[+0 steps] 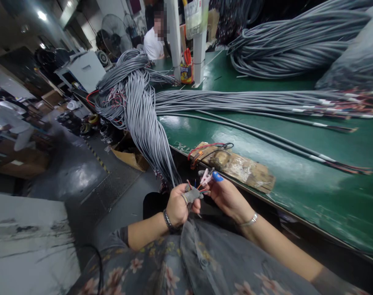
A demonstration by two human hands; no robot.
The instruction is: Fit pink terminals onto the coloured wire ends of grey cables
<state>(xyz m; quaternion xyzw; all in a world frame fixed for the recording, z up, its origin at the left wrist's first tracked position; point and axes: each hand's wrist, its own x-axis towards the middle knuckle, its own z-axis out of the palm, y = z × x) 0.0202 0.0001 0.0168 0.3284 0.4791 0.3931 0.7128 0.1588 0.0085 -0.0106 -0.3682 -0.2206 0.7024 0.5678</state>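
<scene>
My left hand (176,205) is closed in front of my body, and a grey covering (192,196) shows at its fingers. Thin coloured wires (199,187), red, orange and blue, stick up from its grip. Close beside it, my right hand (226,197) pinches a small pale pink clip (206,177) that looks like a clothes peg. A blue cover (217,176) sits on the right thumb. The clip is near the wire ends; whether they touch, I cannot tell. The fingers partly hide what lies between the hands.
A thick bundle of grey cables (143,102) hangs over the green table's (297,143) edge. More cables (235,100) with bared ends lie across it. A worn wooden board (248,166) lies at the edge. Coiled cables (297,45) lie behind; a person (153,43) sits beyond a post.
</scene>
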